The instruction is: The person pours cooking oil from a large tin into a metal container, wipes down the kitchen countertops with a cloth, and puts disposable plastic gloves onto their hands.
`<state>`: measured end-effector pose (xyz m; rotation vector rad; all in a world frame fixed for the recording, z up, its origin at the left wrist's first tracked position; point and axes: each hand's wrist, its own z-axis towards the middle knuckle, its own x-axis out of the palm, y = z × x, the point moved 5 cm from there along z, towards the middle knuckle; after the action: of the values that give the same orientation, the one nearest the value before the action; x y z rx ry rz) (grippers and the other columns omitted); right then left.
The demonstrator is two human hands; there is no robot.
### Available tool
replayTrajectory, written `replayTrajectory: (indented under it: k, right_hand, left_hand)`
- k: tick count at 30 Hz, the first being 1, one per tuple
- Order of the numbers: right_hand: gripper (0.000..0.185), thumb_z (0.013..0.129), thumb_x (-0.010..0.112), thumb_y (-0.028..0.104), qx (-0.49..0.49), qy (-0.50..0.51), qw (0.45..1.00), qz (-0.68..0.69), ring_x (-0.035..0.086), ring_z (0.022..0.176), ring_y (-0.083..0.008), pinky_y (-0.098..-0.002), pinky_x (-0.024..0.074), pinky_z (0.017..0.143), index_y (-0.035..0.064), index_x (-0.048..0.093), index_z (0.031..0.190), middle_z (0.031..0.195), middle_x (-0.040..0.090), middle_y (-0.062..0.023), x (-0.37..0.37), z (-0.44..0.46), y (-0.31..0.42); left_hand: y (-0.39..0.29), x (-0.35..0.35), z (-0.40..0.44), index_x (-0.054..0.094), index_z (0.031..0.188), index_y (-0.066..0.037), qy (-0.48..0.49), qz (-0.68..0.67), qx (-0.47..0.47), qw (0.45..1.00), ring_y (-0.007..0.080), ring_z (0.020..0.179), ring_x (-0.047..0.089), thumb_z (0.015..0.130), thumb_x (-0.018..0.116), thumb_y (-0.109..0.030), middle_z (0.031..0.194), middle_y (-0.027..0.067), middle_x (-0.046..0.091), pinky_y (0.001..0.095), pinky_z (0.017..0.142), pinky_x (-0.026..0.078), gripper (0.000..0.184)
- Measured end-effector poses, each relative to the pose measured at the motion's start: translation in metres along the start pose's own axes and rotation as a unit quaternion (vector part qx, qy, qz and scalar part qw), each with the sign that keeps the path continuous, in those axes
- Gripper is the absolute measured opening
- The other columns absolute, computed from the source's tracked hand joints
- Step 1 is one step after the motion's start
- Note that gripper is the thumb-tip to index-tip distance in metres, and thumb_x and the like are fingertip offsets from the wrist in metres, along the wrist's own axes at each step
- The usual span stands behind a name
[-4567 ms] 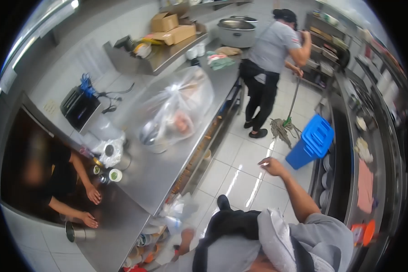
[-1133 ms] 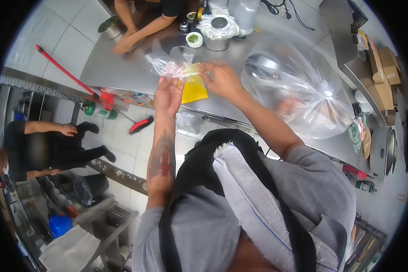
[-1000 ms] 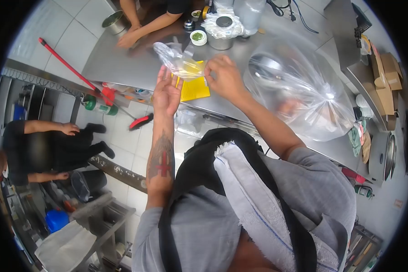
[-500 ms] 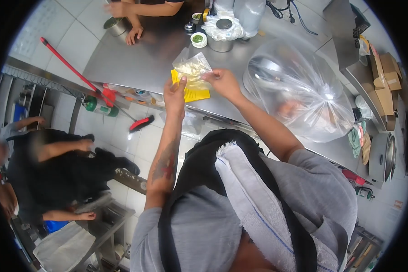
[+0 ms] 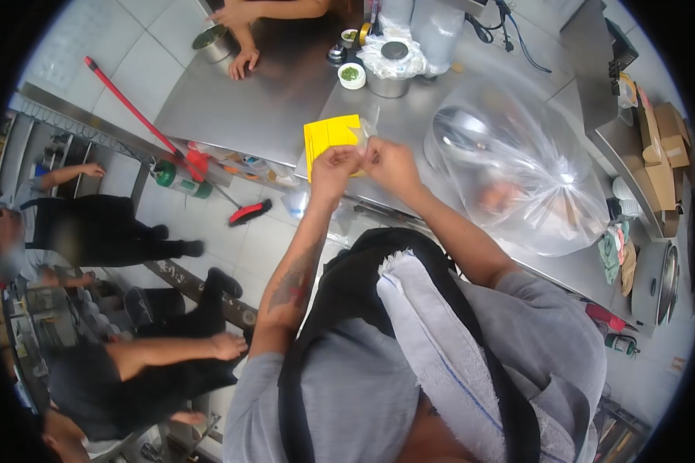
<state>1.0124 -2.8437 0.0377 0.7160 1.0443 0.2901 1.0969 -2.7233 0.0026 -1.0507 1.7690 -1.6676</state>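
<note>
My left hand [image 5: 336, 170] and my right hand [image 5: 391, 163] meet at the counter's near edge, fingers pinched close together. Between them is a small clear plastic bag [image 5: 368, 123], mostly hidden by my fingers; its upper part pokes out above my right hand. Just beyond my left hand lies a bright yellow sheet [image 5: 330, 133], its lower part covered by that hand. Whatever is inside the bag cannot be made out now.
A large knotted clear bag [image 5: 529, 177] covers the counter at right. Behind stand a white cup of chopped greens [image 5: 352, 76] and a plastic-wrapped pot [image 5: 390, 77]. Across the counter a person's hand [image 5: 244, 63] rests near a metal pot [image 5: 212, 44]. Two people are at left, near a red broom [image 5: 135, 112].
My hands have come together and gathered the plastic bag, which was spread between them. More of the yellow sheet shows. At left, the people have shifted, and a second one is now plainly seen.
</note>
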Motion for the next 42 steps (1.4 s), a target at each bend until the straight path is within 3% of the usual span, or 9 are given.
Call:
replayTrajectory:
  k: [11,14,17,20,24,30,33,35,42]
  right_hand:
    - [0.062,0.077,0.085,0.035,0.185,0.033,0.972,0.141,0.07,0.098,-0.0272,-0.0383,0.0542,0.085,0.001,0.057,0.12,0.124,0.061,-0.0184,-0.023,0.011,-0.023]
    - [0.061,0.079,0.084,0.037,0.037,-0.203,0.95,-0.233,0.069,0.098,-0.0268,-0.0384,0.0536,0.085,0.0005,0.058,0.121,0.127,0.059,-0.0205,-0.076,0.024,0.012]
    - [0.054,0.081,0.079,0.037,-0.087,-0.199,0.968,-0.123,0.069,0.093,-0.0331,-0.042,0.053,0.084,0.0006,0.062,0.118,0.118,0.065,-0.0206,-0.079,0.019,0.041]
    - [0.044,0.081,0.08,0.03,0.197,0.194,0.905,0.322,0.068,0.085,-0.0265,-0.0378,0.0538,0.078,0.001,0.064,0.11,0.092,0.069,-0.0152,-0.005,0.028,-0.005]
    - [0.031,0.087,0.077,0.026,0.29,0.094,0.866,0.397,0.066,0.086,-0.0174,-0.0297,0.0532,0.074,0.004,0.066,0.106,0.094,0.071,-0.0086,-0.018,0.015,-0.055]
    - [0.034,0.091,0.07,0.017,0.049,0.029,0.992,0.116,0.066,0.087,-0.0159,-0.0265,0.0518,0.07,0.0053,0.062,0.122,0.101,0.07,-0.006,-0.09,0.007,0.028]
    - [0.038,0.094,0.067,0.019,0.216,0.161,0.931,0.245,0.065,0.088,-0.0177,-0.0306,0.0523,0.071,0.0048,0.059,0.128,0.111,0.068,-0.0088,-0.03,0.007,-0.021]
    - [0.035,0.099,0.064,0.029,0.322,-0.057,0.657,0.679,0.063,0.089,-0.0166,-0.0321,0.052,0.071,0.0048,0.062,0.123,0.113,0.067,-0.0093,-0.012,-0.002,-0.032]
    - [0.048,0.1,0.053,0.05,0.287,0.05,0.699,0.653,0.055,0.084,-0.0189,-0.0376,0.0462,0.08,0.0052,0.061,0.114,0.1,0.064,-0.0067,-0.012,-0.002,-0.039]
  left_hand:
    - [0.004,-0.022,0.008,0.065,0.091,-0.008,-0.046,-0.219,-0.119,0.967,0.0128,0.081,0.065,0.087,0.076,-0.004,0.092,0.0039,0.068,0.0271,0.071,0.054,0.012]
    - [-0.003,-0.03,0.011,0.063,0.09,-0.009,-0.08,-0.198,-0.083,0.973,0.0127,0.08,0.064,0.087,0.076,-0.003,0.091,0.0034,0.068,0.0271,0.071,0.053,0.015]
    - [-0.009,-0.025,0.01,0.063,0.092,-0.009,-0.051,-0.133,-0.038,0.989,0.0145,0.083,0.065,0.087,0.075,-0.003,0.089,0.0036,0.067,0.028,0.071,0.053,0.015]
    - [-0.012,-0.008,0.006,0.062,0.095,-0.008,-0.006,-0.129,-0.028,0.991,0.0161,0.084,0.066,0.088,0.073,-0.002,0.089,0.005,0.067,0.0293,0.071,0.054,0.015]
    - [-0.012,-0.015,0.013,0.06,0.102,-0.001,-0.084,-0.279,-0.103,0.951,0.0186,0.081,0.064,0.092,0.069,-0.004,0.094,0.0078,0.065,0.0303,0.082,0.054,0.014]
    - [-0.041,0.019,0.011,0.067,0.098,-0.003,-0.045,-0.046,0.114,0.991,0.0117,0.076,0.061,0.094,0.069,-0.007,0.085,0.0029,0.065,0.026,0.072,0.051,0.006]
    - [-0.061,0.059,-0.021,0.068,0.093,-0.001,-0.01,0.073,0.262,0.962,0.0126,0.069,0.061,0.089,0.071,-0.005,0.081,0.0048,0.067,0.0269,0.067,0.051,0.006]
    - [-0.064,0.082,-0.041,0.068,0.094,-0.001,0.02,0.233,0.345,0.909,0.0205,0.071,0.064,0.087,0.07,-0.005,0.082,0.01,0.067,0.0318,0.067,0.052,0.008]
    - [-0.067,0.092,-0.041,0.069,0.093,-0.001,0.014,0.22,0.314,0.923,0.0206,0.073,0.063,0.087,0.07,-0.008,0.084,0.0116,0.068,0.0319,0.068,0.05,0.009]
